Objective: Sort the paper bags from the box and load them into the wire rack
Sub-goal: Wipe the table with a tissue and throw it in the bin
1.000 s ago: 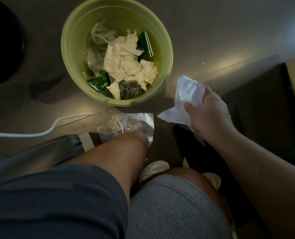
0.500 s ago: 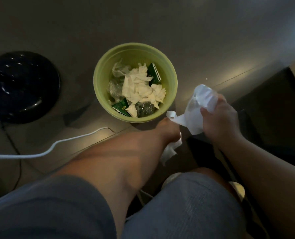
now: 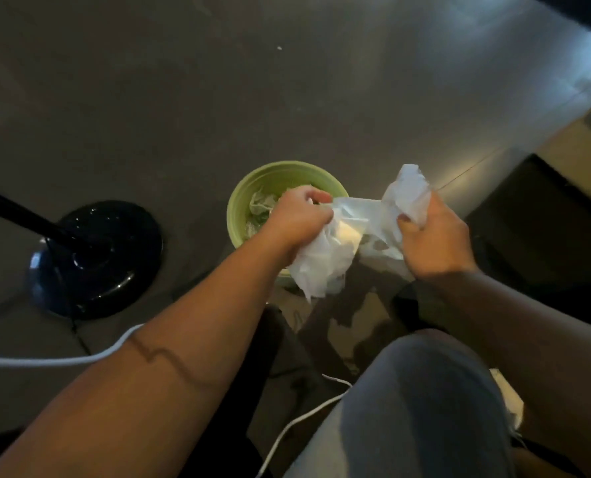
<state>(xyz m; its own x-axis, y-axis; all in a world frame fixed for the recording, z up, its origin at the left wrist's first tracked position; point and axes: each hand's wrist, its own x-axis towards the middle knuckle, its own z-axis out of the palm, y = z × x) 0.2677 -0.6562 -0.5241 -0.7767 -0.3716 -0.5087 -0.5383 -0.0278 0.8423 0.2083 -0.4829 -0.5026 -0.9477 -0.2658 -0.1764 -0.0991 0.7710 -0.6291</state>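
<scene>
In the head view, the left hand (image 3: 299, 219) and the right hand (image 3: 435, 243) both gripped one crumpled white bag (image 3: 352, 236), with fingers curled round it. The bag was stretched between the two hands, above the near edge of a green bin (image 3: 242, 205) standing on the floor (image 3: 183, 98). Left of the bin stood a black round base (image 3: 114, 270). A white cable (image 3: 45, 358) lay on the floor near it.

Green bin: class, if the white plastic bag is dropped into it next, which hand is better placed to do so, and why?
Probably the left hand: it grips the white plastic bag directly over the green bin. The right hand holds the other end beside the rim.
</scene>
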